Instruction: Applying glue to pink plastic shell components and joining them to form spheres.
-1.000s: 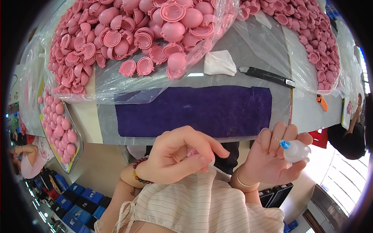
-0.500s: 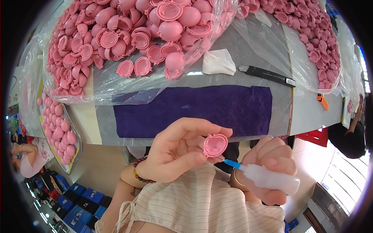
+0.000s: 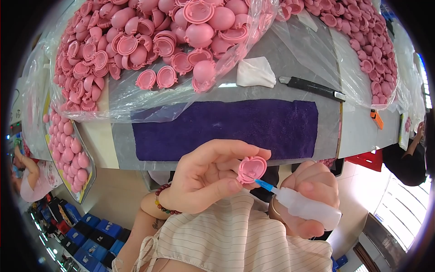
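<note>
Between the fingertips and thumb of my left hand (image 3: 209,176) is a small pink plastic shell (image 3: 252,169), its hollow side facing up. My right hand (image 3: 316,195) is wrapped round a white squeeze bottle (image 3: 310,209), tilted so that its blue needle tip (image 3: 263,185) points at the shell. The tip reaches the shell's lower rim; whether it touches is too small to tell. Both hands are in front of the table's near edge, just short of a purple cloth (image 3: 226,129).
A large heap of pink shells (image 3: 131,45) lies on clear plastic at the back left, another heap (image 3: 358,45) at the back right. A folded white cloth (image 3: 256,72), a black-handled cutter (image 3: 312,88) and an orange cutter (image 3: 376,119) lie on the table. A tray (image 3: 86,181) of pink domes stands left.
My right hand has moved a little left with the squeeze bottle, bringing its blue tip up to the shell's rim. My left hand and the shell have barely moved.
</note>
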Action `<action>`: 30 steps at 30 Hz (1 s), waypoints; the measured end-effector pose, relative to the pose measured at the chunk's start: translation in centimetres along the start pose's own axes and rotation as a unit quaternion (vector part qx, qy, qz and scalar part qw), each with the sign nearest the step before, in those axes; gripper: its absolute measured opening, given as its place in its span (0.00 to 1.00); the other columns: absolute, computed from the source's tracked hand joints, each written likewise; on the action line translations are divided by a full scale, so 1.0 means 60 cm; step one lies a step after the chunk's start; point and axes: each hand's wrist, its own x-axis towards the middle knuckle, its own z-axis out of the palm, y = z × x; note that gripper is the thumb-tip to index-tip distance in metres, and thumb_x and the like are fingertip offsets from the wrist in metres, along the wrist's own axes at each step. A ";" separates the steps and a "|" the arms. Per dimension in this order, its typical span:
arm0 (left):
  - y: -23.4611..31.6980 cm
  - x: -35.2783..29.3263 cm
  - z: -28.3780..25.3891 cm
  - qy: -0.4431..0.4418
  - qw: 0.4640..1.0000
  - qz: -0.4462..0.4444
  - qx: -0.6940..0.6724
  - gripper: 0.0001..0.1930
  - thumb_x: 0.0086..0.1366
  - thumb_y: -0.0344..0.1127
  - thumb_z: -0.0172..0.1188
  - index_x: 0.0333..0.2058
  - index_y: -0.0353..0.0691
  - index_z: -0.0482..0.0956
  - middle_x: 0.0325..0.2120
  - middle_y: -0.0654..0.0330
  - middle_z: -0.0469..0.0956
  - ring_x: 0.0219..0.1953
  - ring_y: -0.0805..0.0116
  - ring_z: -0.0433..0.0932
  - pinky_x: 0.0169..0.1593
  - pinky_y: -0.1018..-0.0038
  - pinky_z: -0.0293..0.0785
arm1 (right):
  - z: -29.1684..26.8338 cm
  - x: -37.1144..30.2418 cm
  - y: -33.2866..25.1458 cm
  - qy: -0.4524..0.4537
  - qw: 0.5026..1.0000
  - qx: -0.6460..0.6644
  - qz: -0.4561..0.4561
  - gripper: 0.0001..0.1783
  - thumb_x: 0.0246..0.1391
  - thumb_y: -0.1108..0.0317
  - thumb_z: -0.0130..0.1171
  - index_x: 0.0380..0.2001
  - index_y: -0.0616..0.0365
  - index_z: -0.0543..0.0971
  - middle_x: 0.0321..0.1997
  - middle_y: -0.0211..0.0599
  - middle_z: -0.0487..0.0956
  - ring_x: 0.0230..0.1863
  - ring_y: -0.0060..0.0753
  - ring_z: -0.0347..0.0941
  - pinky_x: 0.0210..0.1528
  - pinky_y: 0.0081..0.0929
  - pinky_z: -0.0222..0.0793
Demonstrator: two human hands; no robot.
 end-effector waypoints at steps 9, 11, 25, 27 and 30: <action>0.000 -0.002 0.000 -0.022 0.999 0.018 0.014 0.20 0.53 0.23 0.54 0.45 0.29 0.60 0.45 0.34 0.63 0.44 0.59 0.71 0.43 0.70 0.72 | 0.007 0.001 0.004 0.010 1.000 -0.020 -0.009 0.32 0.46 0.41 0.46 0.28 0.68 0.72 0.22 0.34 0.72 0.16 0.22 0.63 0.10 0.16 0.54; 0.000 -0.004 0.000 -0.020 0.999 0.021 0.016 0.20 0.53 0.23 0.54 0.45 0.29 0.60 0.45 0.34 0.63 0.43 0.59 0.71 0.43 0.70 0.72 | 0.006 0.000 0.003 0.018 1.000 -0.011 -0.013 0.32 0.46 0.41 0.46 0.29 0.68 0.72 0.22 0.35 0.72 0.16 0.22 0.63 0.10 0.16 0.53; 0.004 -0.010 0.000 -0.007 0.959 0.128 0.252 0.19 0.51 0.16 0.51 0.44 0.28 0.66 0.46 0.47 0.66 0.41 0.64 0.73 0.44 0.74 0.71 | 0.010 -0.001 0.002 0.051 0.998 -0.047 -0.010 0.33 0.48 0.41 0.44 0.29 0.69 0.71 0.21 0.33 0.72 0.16 0.21 0.63 0.09 0.14 0.51; 0.004 -0.010 0.000 0.009 0.948 0.136 0.288 0.18 0.49 0.16 0.52 0.42 0.28 0.68 0.45 0.47 0.67 0.40 0.64 0.74 0.43 0.75 0.72 | 0.007 -0.001 0.003 0.024 0.999 -0.036 -0.005 0.33 0.50 0.41 0.42 0.29 0.68 0.71 0.23 0.36 0.72 0.16 0.22 0.63 0.10 0.16 0.54; -0.003 -0.007 -0.005 -0.016 0.949 0.161 0.271 0.18 0.51 0.16 0.50 0.44 0.29 0.66 0.45 0.46 0.66 0.42 0.64 0.73 0.45 0.74 0.70 | 0.007 -0.001 -0.002 0.085 0.996 0.026 -0.005 0.31 0.52 0.44 0.41 0.33 0.67 0.70 0.28 0.40 0.71 0.21 0.26 0.65 0.15 0.17 0.58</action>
